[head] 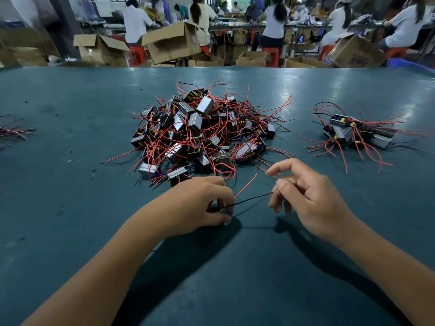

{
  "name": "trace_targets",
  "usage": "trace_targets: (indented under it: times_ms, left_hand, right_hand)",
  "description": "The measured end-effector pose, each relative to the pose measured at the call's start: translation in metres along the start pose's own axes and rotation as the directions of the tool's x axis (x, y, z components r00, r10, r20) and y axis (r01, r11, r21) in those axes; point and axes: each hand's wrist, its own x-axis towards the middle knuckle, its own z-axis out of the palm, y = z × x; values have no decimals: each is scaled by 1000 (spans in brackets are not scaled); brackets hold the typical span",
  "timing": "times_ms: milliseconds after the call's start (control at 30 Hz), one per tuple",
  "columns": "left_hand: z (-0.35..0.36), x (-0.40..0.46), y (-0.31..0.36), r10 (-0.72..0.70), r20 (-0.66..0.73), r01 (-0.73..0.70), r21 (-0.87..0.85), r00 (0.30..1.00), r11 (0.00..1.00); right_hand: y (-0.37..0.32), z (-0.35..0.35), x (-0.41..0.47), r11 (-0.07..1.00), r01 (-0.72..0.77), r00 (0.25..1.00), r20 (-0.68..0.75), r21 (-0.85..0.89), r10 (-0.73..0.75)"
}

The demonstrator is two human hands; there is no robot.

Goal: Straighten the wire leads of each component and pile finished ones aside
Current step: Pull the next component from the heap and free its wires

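A big tangled heap of small black and silver components [200,130] with red and black wire leads lies mid-table. My left hand [202,203] grips one component, mostly hidden under its curled fingers, just in front of the heap. A black lead [249,200] runs from it rightwards to my right hand [306,196], whose fingertips pinch the lead's far end. A red lead [244,187] from the same component curves up between both hands. A smaller pile of components [360,134] sits at the right.
The green table [70,208] stretches wide around the piles. More red wires [14,131] poke in at the left edge. Beyond the far edge stand cardboard boxes [171,43], red stools and several seated people at another bench.
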Motion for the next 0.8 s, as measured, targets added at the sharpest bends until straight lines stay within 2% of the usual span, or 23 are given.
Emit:
trace_targets:
  times_ms: [67, 133, 233, 333, 433, 500, 700, 800]
  left_hand:
    - [-1, 0, -1, -9, -8, 10, 32, 1000, 999]
    - [-2, 0, -2, -19, -15, 19, 55, 1000, 998]
    - [-2, 0, -3, -28, -22, 30, 60, 999, 998]
    - [0, -1, -5, -21, -30, 22, 45, 999, 999]
    - [0, 0, -8, -6, -27, 7, 47, 1000, 999]
    - [0, -1, -10, 5, -31, -3, 60, 1000, 998]
    - [1, 0, -14, 10, -50, -5, 99, 999, 995]
    - [2, 0, -15, 15, -54, -9, 103, 998, 995]
  right_hand:
    - [9, -6, 14, 999, -41, 999, -34, -28, 40]
    - [23, -14, 44, 991, -120, 984, -138, -60, 111]
    - [50, -29, 109, 938, -241, 937, -313, -248, 158]
    - [74, -46, 169, 778, -404, 881, -433, -481, 190]
    - [89, -49, 198, 568, -514, 857, -397, -643, 328]
    - [97, -43, 206, 497, -535, 843, -393, -683, 367]
    - [102, -28, 213, 430, -521, 852, -422, -737, 308]
    - [100, -36, 212, 506, -561, 828, -458, -655, 325]
